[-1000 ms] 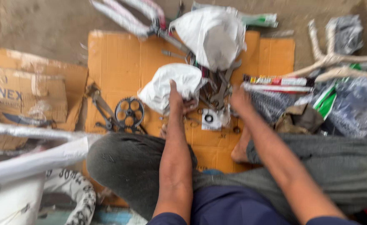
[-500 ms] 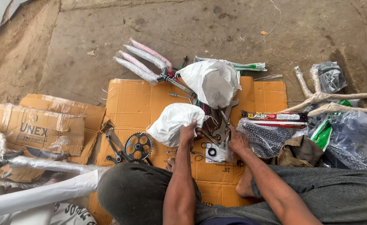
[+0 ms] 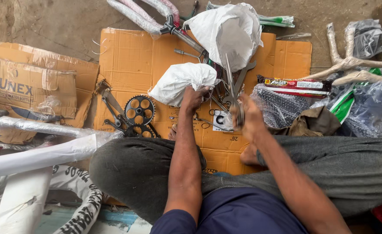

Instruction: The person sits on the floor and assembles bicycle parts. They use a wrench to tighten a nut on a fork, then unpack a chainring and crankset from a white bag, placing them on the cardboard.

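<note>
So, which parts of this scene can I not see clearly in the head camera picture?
- Inside of the small white bag: closed; the left hand grips its edge.
- Metal tool in the right hand: motion blur and the hand hide its lower end.
- Inside of the large white bag: opaque.
- Lower chainring: partly behind the knee.
- Wrapped bicycle frame: cut off by the top edge.

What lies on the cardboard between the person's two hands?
In the head view, between the left hand and right hand lie a small white printed card, thin metal wire pieces and bare brown cardboard sheet.
</note>
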